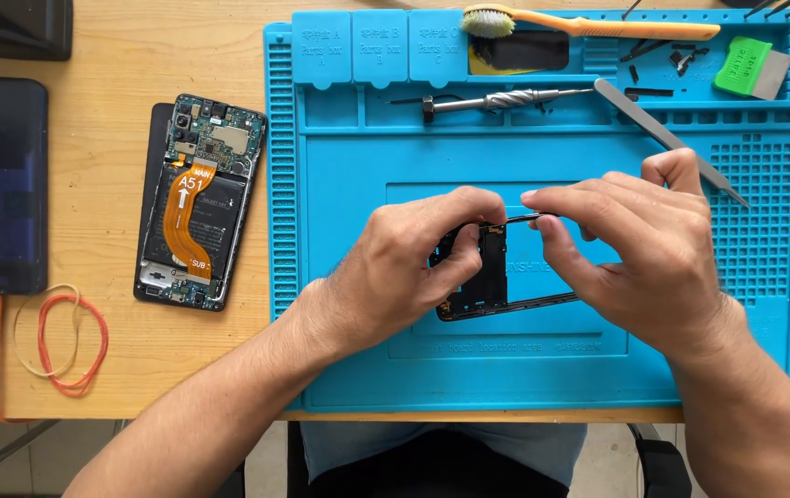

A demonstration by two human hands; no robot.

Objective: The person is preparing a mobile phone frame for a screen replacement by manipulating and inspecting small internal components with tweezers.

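two hands on one part: my left hand [404,263] and my right hand [625,249] both pinch the black phone frame [492,277], held just above the middle of the blue repair mat [552,369] on the table [100,184]. my left fingers clamp the frame's solid end and the right fingertips grip its thin top rail, so neither hand is free.

doing this well, i judge, means keeping the grip on the edges and spreading the force, since the open side of the frame looks thin and would likely bend if i twist it. holding it low over the mat seems wise, so any small piece that drops lands there.

the opened phone [196,207] with its orange flex cable lies well to the left, off the mat. a screwdriver [496,100] and a toothbrush [588,25] rest in the mat's upper trays, and metal tweezers [662,134] lie just beyond my right hand. two rubber bands [67,341] sit near the table's left edge.
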